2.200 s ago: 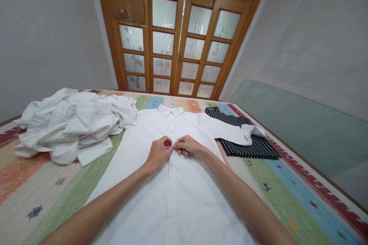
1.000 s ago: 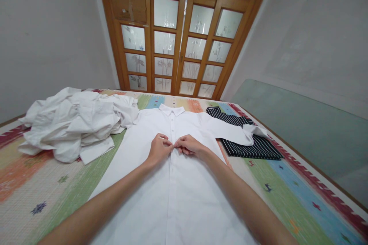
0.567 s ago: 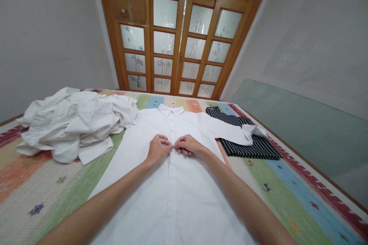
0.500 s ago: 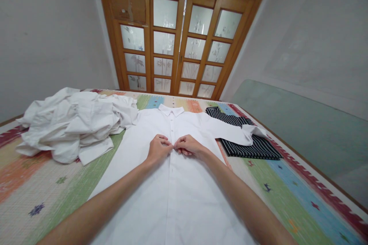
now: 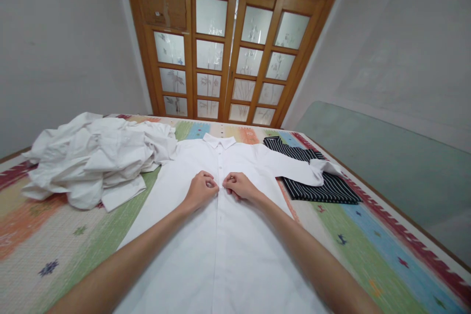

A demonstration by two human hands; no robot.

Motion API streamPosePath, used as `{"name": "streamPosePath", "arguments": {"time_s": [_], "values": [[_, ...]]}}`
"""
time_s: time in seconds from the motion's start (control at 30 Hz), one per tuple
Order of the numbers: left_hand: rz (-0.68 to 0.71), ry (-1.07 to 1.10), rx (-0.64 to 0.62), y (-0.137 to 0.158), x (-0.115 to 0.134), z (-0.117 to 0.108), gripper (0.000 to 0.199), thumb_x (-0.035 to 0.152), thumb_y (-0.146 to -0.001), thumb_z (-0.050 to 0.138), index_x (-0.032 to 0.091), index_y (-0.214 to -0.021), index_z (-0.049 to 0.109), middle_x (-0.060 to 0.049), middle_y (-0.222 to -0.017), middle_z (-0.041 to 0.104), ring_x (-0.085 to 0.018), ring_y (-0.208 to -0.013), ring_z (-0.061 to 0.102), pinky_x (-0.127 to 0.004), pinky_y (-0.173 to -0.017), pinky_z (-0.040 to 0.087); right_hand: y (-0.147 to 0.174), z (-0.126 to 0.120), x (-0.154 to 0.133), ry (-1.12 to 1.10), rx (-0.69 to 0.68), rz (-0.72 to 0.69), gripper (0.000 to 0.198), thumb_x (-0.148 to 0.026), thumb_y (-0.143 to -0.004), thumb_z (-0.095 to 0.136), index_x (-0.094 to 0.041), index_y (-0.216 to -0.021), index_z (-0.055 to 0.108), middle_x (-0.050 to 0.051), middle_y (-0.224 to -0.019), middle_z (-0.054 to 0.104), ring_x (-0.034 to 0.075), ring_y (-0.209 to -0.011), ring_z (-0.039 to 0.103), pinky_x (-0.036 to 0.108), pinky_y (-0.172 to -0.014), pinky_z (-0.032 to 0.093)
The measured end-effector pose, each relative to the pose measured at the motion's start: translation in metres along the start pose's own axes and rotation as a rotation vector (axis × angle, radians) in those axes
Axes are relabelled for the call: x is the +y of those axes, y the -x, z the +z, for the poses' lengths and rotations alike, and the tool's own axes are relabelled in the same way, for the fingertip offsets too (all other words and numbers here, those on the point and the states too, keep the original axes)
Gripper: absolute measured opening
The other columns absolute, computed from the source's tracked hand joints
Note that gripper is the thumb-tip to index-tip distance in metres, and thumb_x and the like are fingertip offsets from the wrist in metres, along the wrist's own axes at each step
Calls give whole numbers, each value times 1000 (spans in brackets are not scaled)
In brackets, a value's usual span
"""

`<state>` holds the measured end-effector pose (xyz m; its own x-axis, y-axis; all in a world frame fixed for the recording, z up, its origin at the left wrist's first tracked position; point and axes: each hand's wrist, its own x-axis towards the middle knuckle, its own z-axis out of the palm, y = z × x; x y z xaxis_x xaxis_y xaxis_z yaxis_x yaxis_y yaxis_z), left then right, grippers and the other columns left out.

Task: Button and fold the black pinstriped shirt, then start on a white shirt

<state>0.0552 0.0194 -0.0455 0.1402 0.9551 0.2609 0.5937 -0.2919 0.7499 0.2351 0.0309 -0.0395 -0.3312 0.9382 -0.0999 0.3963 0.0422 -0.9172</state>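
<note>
A white button-up shirt [image 5: 217, 235] lies flat and face up, its collar [image 5: 219, 141] at the far end. My left hand [image 5: 202, 190] is on the left of the front placket, thumb and fingers pinched together at its edge. Opposite it, my right hand [image 5: 239, 186] pinches the placket from the right side. Small buttons show above the hands, toward the collar. Fingertips hide the exact bit of cloth or button between them. The sleeve [image 5: 296, 169] on the right stretches outward.
A crumpled heap of white shirts [image 5: 106, 157] lies on the left. Black-and-white striped folded cloth [image 5: 320, 189] sits under the sleeve at right. A colourful patterned cover [image 5: 371, 245] spreads beneath everything. Wooden glazed doors [image 5: 235, 59] stand beyond the far edge.
My left hand has drawn slightly left, opening a small gap between the two hands' fingertips. My right hand stays almost in place at the placket. The shirt has not shifted.
</note>
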Motion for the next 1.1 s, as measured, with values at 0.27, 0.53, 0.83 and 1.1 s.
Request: {"name": "streamPosePath", "arguments": {"time_s": [0.27,0.53,0.83,1.1], "values": [[215,-87,-7,9,-3,-5,16,13,-73,60,22,-79,72,-6,-96,70,-23,-99,61,-38,-94,47,14,11,-10,648,134,-287,16,-18,-88,57,-19,-94,71,5,-81,73,16,-75,65,24,-71,43],[394,-339,-224,40,-20,-12,39,26,-91,48,19,-128,60,-11,-140,55,-27,-136,43,-46,-113,33,53,24,-10,1097,37,-316,40,-33,-99,39,-15,-126,61,15,-92,73,22,-75,67,28,-64,40],[456,-393,-428,76,-12,-35,41,31,-97,41,26,-137,54,-7,-151,42,-26,-143,32,-51,-116,25,115,29,-12,775,-315,-656,27,-26,-91,51,-22,-105,74,2,-67,68,11,-55,55,23,-58,36],[504,-299,-503,80,7,-39,32,25,-95,44,18,-114,69,-10,-142,53,-24,-137,41,-43,-114,33,147,39,-23,596,-742,-661,20,-29,-80,71,-22,-97,78,-4,-61,64,8,-51,51,20,-51,31]]}}
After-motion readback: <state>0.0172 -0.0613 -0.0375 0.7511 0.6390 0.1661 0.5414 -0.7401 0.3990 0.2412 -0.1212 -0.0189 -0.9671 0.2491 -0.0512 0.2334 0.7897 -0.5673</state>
